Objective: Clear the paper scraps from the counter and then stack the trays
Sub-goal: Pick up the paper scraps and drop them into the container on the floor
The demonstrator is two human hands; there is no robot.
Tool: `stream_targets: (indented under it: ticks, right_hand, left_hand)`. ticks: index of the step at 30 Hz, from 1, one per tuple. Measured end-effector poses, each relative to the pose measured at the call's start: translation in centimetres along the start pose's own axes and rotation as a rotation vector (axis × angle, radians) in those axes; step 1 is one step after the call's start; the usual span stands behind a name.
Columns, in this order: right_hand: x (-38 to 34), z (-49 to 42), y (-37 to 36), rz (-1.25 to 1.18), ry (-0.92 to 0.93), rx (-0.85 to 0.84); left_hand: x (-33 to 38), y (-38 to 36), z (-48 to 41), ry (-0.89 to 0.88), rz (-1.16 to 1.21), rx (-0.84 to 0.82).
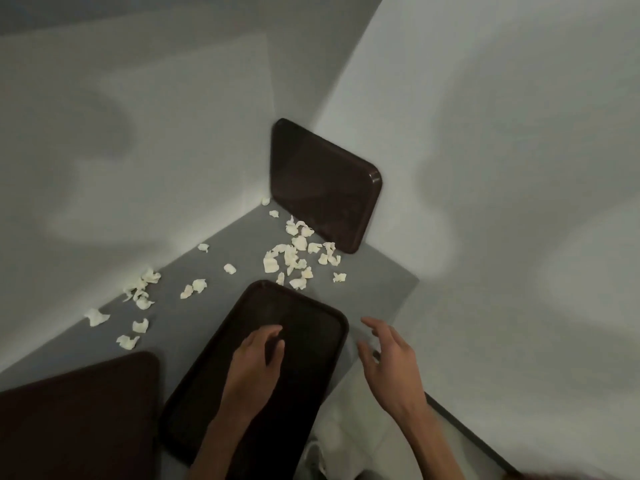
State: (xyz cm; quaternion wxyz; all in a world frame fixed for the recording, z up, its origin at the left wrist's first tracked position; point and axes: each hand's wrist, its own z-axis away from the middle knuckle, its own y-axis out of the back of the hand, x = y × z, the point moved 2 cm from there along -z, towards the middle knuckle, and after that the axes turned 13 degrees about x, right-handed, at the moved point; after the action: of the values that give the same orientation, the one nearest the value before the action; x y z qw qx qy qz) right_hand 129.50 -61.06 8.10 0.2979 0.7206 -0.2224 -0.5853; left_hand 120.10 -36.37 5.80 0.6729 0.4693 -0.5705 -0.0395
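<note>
The grey counter (pixel 374 292) runs up the middle of the frame into a corner of white walls. The lower-left tray (pixel 79 417), dark brown, lies flat. The centre tray (pixel 311 358) lies flat at lower centre. The leaning tray (pixel 322 185) stands against the wall above centre. My left grip (pixel 258 362) is over the centre tray, fingers loosely curled, holding nothing. My right grip (pixel 391 358), just right of that tray, is spread and empty. Paper scraps (pixel 299 242) lie strewn between the leaning and centre trays and along the left wall.
</note>
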Motion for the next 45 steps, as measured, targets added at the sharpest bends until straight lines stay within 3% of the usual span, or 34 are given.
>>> stream_targets:
  ticks: [9,18,21,26,31,36,40,45]
  right_hand:
    - [1.7,-13.8,-5.1,0.099,0.166,-0.182]
    - [7.1,-22.3,-14.5,0.238,0.361,-0.403]
    - [8.8,-22.6,-15.8,0.252,0.314,-0.510]
    - [10.4,-23.0,-16.0,0.127,0.293,-0.458]
    - [9.4,-24.2,-15.6,0.205,0.270,-0.601]
    - [8.2,-25.5,-15.3,0.220,0.358,-0.577]
    - [7.4,-25.6,-15.6,0.198,0.314,-0.472]
    - [2.9,-23.4,-13.8,-0.045,0.256,-0.360]
  left_hand:
    - [2.3,-7.3,-12.2,-0.107,-0.178,0.036]
    - [2.0,-14.4,-17.7,0.090,-0.356,0.044]
    - [1.1,-16.2,-17.9,0.119,-0.428,0.003]
    - [0.9,-17.7,-18.0,0.119,-0.493,0.020]
    - [1.4,-17.7,-18.6,0.130,-0.471,0.014]
    - [3.0,-16.2,-18.7,0.152,-0.376,0.078]
    - [4.2,-13.8,-16.8,0.131,-0.254,0.186]
    - [5.0,-9.3,-12.6,0.126,-0.155,0.384]
